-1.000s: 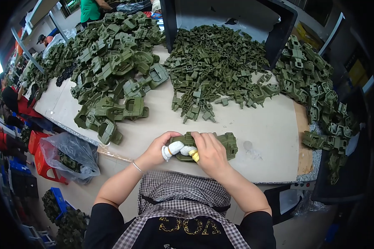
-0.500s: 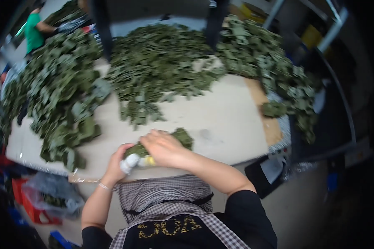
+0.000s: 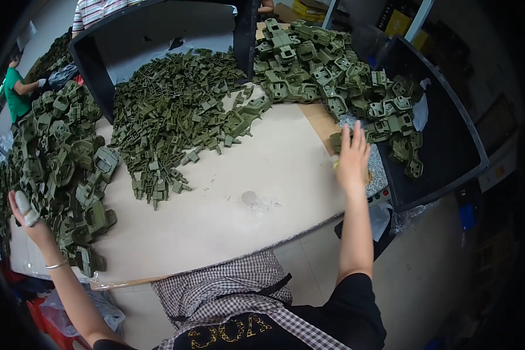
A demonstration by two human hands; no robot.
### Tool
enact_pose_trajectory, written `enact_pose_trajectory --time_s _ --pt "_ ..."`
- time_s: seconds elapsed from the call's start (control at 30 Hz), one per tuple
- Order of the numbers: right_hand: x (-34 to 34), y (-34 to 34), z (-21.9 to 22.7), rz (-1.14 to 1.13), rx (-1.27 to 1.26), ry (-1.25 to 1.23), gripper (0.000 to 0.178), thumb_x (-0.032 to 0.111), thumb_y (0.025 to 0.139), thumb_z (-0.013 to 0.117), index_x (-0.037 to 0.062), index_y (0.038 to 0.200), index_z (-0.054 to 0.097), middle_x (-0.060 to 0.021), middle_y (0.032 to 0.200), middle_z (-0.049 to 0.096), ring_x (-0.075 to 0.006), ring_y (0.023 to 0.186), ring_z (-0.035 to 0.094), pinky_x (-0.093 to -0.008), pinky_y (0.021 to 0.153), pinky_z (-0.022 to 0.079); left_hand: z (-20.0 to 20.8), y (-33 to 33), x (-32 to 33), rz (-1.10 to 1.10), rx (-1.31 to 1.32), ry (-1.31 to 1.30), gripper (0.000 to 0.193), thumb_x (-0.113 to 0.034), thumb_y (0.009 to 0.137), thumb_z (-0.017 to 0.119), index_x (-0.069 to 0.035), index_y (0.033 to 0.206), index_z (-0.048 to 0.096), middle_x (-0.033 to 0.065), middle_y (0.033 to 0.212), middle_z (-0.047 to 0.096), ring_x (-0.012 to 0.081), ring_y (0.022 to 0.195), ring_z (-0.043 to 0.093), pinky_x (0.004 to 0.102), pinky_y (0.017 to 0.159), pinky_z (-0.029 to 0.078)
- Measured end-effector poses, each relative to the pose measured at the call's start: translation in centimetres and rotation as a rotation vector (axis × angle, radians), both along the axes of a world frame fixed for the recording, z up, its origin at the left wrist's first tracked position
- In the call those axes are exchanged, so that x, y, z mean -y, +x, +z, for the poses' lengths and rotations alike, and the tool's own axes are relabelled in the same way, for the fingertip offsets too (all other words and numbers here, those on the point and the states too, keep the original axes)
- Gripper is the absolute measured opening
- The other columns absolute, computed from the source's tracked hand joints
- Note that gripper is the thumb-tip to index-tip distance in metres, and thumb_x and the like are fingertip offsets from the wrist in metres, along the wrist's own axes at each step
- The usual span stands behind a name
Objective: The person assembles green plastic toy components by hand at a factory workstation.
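Observation:
My left hand [image 3: 28, 217] reaches out over the left edge of a heap of olive-green moulded plastic vehicle bodies [image 3: 64, 157]. White wrapping covers at least one of its fingers; the fingers look stretched out, and no part shows in them. On the right, my right hand [image 3: 354, 160] has its fingers extended beside the near end of another heap of green plastic assemblies [image 3: 321, 64]. Something yellow shows at its thumb. One green assembly [image 3: 336, 141] lies right by these fingers, partly hidden; whether they touch it is unclear.
Small green plastic parts [image 3: 163, 111] spill from a black-framed bin [image 3: 169, 44] onto the pale tabletop [image 3: 245, 233]. At right stands a black tray-like frame [image 3: 449, 157]. A person in green [image 3: 18, 90] works at far left; a person in a striped shirt [image 3: 93, 14] is behind the bin.
Both hands were together around a green plastic piece at the table's near edge. They have parted, left hand to the left heap, right hand to the right one; neither visibly holds that piece.

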State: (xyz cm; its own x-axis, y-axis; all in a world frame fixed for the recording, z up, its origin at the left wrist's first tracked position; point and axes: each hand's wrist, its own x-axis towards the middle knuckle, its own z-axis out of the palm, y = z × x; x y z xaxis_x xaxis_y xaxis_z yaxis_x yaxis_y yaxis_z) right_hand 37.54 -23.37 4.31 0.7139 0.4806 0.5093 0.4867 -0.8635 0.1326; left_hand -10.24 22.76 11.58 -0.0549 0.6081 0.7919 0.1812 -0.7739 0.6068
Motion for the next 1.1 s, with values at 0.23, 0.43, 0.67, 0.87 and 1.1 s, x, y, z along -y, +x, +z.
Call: enact_pose_trajectory --time_s 0.23,0.43,0.67,0.87,1.1 --pt "-0.6 0.0 0.7 0.362 -0.114 0.259 0.054 0.006 0.070 0.063 0.0023 0.120 0.042 -0.0158 0.122 0.044 -0.0341 0.112 0.041 -0.0415 0.091 0.038 -4.0 9.6 14.8 -0.579 -0.225 -0.461 0.037 -0.017 0.088 0.046 -0.005 0.124 0.042 0.0103 0.126 0.043 0.0218 0.117 0.042 0.0354 0.096 0.035" --pt "-8.0 -16.7 0.0 1.440 -0.248 0.371 0.034 0.010 0.078 0.054 0.0055 0.112 0.051 -0.0150 0.124 0.046 -0.0312 0.115 0.044 -0.0377 0.095 0.039 -10.3 15.0 21.0 -1.470 0.038 -1.650 0.081 -0.071 0.075 0.036 -0.010 0.129 0.035 0.0170 0.130 0.039 0.0305 0.120 0.039 0.0490 0.100 0.029" --pt "-7.3 -20.9 -0.6 1.521 -0.908 0.435 0.063 0.026 0.077 0.064 0.0029 0.128 0.035 -0.0167 0.131 0.034 -0.0319 0.121 0.037 -0.0427 0.097 0.034 -8.8 12.2 22.0 -1.305 0.083 -1.316 0.062 -0.041 0.081 0.057 -0.002 0.126 0.037 0.0124 0.118 0.050 0.0244 0.108 0.050 0.0389 0.093 0.041" --pt "-9.9 -24.2 -0.8 0.973 -1.493 1.034 0.063 0.016 0.076 0.066 -0.0032 0.127 0.032 -0.0162 0.124 0.043 -0.0237 0.112 0.047 -0.0336 0.093 0.039 -8.6 12.0 26.8 -1.116 -0.185 -0.792 0.073 -0.019 0.071 0.072 0.000 0.128 0.030 0.0129 0.119 0.040 0.0214 0.113 0.042 0.0327 0.094 0.036" --pt "-9.9 -23.3 0.9 1.097 -1.162 0.834 0.054 0.009 0.073 0.066 -0.0042 0.119 0.041 -0.0167 0.111 0.049 -0.0269 0.102 0.053 -0.0322 0.085 0.044 -10.7 11.4 26.0 -1.083 -0.037 -0.915 0.046 -0.017 0.074 0.069 -0.003 0.113 0.048 0.0072 0.100 0.052 0.0182 0.096 0.052 0.0287 0.083 0.042"
